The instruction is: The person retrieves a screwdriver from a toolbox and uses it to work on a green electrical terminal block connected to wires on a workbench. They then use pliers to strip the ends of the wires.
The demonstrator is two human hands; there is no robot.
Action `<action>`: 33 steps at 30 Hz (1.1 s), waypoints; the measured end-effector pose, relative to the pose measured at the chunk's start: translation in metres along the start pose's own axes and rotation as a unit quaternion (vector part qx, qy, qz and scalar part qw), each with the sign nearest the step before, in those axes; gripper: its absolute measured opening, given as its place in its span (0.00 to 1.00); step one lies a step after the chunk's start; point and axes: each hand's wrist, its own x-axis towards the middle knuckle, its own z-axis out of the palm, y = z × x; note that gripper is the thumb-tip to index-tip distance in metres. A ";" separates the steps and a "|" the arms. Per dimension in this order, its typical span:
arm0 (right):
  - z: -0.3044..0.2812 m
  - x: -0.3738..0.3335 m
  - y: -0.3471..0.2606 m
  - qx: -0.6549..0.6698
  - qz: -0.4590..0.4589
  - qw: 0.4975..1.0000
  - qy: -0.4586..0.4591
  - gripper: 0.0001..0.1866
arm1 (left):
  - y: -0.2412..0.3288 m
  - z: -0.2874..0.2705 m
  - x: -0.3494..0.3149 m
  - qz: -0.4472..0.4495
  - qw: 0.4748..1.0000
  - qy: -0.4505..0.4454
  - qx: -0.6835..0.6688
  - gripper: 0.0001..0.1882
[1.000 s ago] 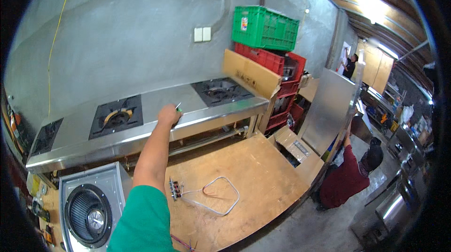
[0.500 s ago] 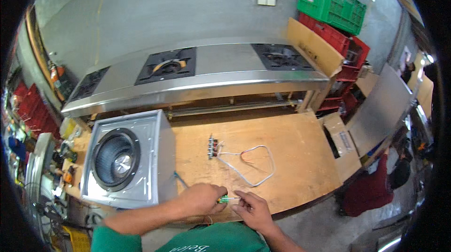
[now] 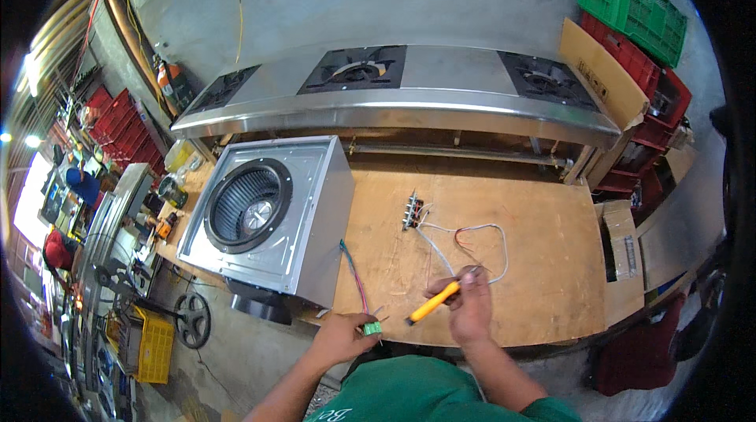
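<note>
The left hand (image 3: 342, 338) keeps its grip closed on a small green part (image 3: 372, 329), the right hand (image 3: 474, 310) on a yellow-handled tool (image 3: 435, 302) (by the wooden table (image 3: 543, 264)).

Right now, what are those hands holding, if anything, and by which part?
The right hand holds a yellow tool near its upper end. The left hand holds a small green piece; where exactly, I can't tell.

slanted, black-ended yellow tool (image 3: 434, 303); to its left, green tool (image 3: 372, 329), perhaps a screwdriver
</note>
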 end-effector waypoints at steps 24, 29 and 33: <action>-0.026 -0.039 -0.133 -0.652 -0.127 0.697 -0.269 0.16 | 0.077 0.003 0.028 0.179 0.970 0.157 -0.040 0.18; -0.019 -0.034 -0.134 -0.654 -0.117 0.684 -0.301 0.17 | 0.077 0.002 0.027 0.209 0.962 0.174 -0.035 0.17; -0.014 -0.029 -0.133 -0.664 -0.118 0.672 -0.306 0.14 | 0.081 -0.002 0.023 0.184 0.970 0.157 0.016 0.16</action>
